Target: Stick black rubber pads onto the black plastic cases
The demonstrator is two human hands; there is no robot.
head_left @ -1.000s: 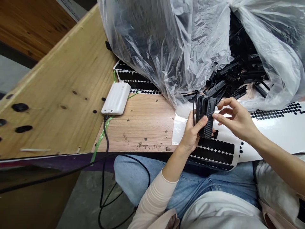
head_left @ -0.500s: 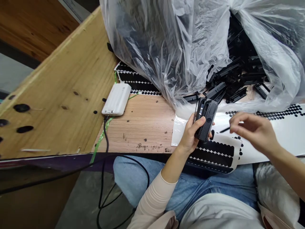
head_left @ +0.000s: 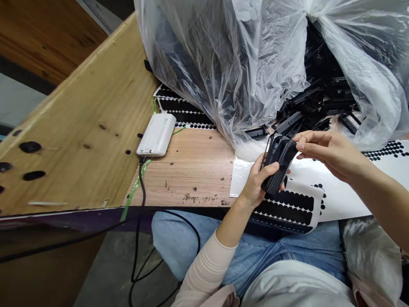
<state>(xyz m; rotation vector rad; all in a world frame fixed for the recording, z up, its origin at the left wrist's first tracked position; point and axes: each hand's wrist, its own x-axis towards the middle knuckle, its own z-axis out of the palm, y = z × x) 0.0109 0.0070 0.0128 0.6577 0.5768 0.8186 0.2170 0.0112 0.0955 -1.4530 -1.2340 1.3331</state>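
My left hand (head_left: 257, 181) is wrapped around a black plastic part (head_left: 278, 168) with a carbon-fibre pattern, held tilted above the table's front edge. At the part's upper right end, my right hand (head_left: 329, 151) has its thumb and index finger pinched together. The small black sticker between those fingertips is mostly hidden against the part. Below the left hand, a sheet of black stickers (head_left: 292, 207) hangs over the table edge towards the lap. Under both hands lies a white backing sheet (head_left: 343, 200) with scattered black dots.
A large clear plastic bag (head_left: 204, 55) stands at the back, with several black plastic parts (head_left: 315, 96) spilling from its opening. A white power bank (head_left: 156, 134) with a black cable (head_left: 142, 183) lies by the wooden side board (head_left: 96, 106). More sticker sheets (head_left: 185, 111) lie partly under the bag.
My right hand has moved left and up, bringing the small black sticker from beside the part to its upper right end. The left hand has stayed nearly in place with the part.
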